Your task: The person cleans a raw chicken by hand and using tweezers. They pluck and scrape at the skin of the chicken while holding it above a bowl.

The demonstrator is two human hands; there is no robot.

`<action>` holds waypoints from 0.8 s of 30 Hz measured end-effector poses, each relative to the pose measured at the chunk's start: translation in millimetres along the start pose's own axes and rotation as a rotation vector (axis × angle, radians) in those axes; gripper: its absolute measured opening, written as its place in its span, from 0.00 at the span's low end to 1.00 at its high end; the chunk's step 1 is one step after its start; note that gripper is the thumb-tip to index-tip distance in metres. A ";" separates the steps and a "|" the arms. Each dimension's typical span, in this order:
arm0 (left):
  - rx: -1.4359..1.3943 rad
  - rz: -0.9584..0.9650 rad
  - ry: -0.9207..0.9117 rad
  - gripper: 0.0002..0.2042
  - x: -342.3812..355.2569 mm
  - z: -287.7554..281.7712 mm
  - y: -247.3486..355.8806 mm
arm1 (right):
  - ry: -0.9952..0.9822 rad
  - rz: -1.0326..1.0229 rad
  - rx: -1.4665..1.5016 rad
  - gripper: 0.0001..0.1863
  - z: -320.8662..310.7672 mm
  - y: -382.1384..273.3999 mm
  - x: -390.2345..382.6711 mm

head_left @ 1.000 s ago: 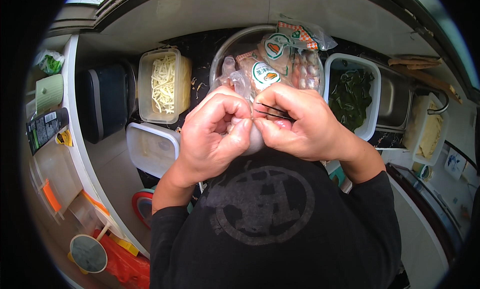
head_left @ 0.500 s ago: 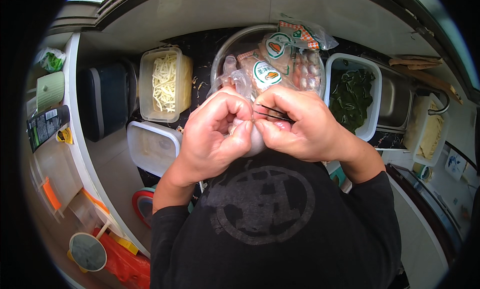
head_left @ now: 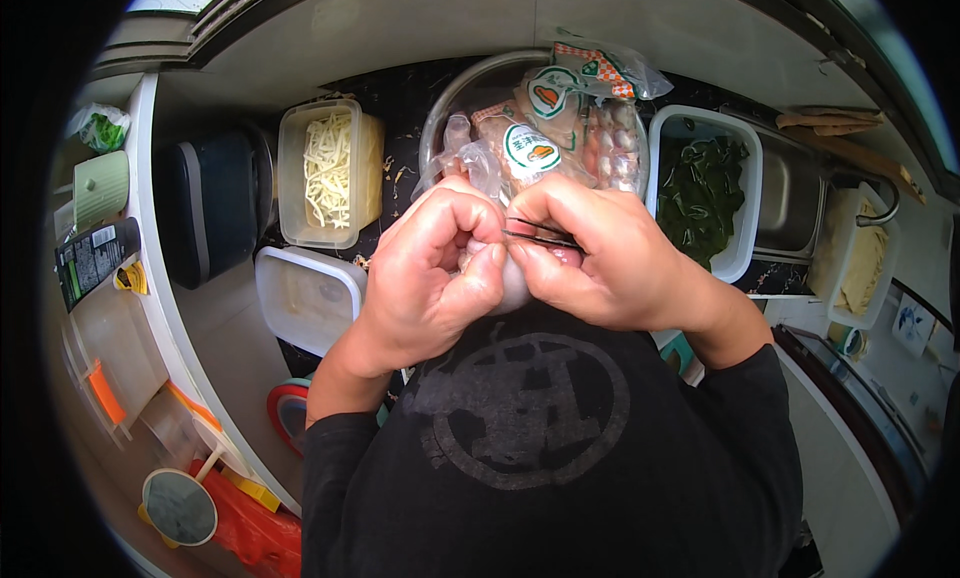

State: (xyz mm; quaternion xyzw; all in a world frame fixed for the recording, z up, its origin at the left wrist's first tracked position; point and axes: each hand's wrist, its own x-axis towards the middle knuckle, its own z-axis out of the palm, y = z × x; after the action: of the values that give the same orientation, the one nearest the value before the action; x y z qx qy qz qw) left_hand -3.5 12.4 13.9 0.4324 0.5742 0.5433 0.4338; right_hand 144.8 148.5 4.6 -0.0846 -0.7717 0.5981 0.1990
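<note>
My left hand (head_left: 430,278) and my right hand (head_left: 610,258) meet over a pale, pinkish lump (head_left: 512,286), apparently meat, mostly hidden by my fingers. The left fingers are curled and pinched on it. My right hand grips thin black tweezers (head_left: 540,228), with thumb and forefinger at the lump near their tips. Just beyond my hands is a steel bowl (head_left: 436,118) heaped with printed plastic packs (head_left: 530,153) of pinkish food and a crumpled clear bag (head_left: 480,168).
Left are a tub of pale strips (head_left: 328,168), a white tub (head_left: 305,298), a dark lidded container (head_left: 210,203) and shelving (head_left: 145,178) with packets. Right are a tub of dark green leaves (head_left: 705,178), a steel sink (head_left: 785,208) and a container of pale sheets (head_left: 855,253).
The black tweezers' prongs are closer together than half a second ago. My hands have barely moved.
</note>
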 end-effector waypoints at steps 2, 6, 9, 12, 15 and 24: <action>-0.003 0.023 -0.009 0.04 -0.7 0.1 -1.1 | 0.011 0.009 -0.003 0.10 1.8 -2.4 -1.3; 0.041 0.054 -0.010 0.04 -1.6 -0.8 -2.2 | 0.015 0.071 0.088 0.10 4.5 -7.0 -1.8; -0.041 0.048 0.013 0.05 0.4 0.4 -1.7 | -0.009 0.145 0.123 0.08 0.9 -4.1 -2.1; -0.123 0.008 0.032 0.06 2.0 2.8 2.6 | -0.016 0.164 0.166 0.07 -0.6 -1.0 -3.3; -0.151 -0.039 0.024 0.06 3.0 2.6 5.8 | -0.025 0.185 0.187 0.07 -1.5 -4.9 -4.1; -0.073 -0.021 0.005 0.03 8.7 -0.7 -1.4 | 0.061 0.057 0.155 0.09 3.8 14.0 -2.7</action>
State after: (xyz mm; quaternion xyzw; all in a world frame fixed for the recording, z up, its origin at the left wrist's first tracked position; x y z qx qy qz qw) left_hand -6.3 20.6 12.2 0.4088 0.5594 0.5606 0.4535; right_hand 144.2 147.8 -10.2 -0.1089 -0.7142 0.6584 0.2113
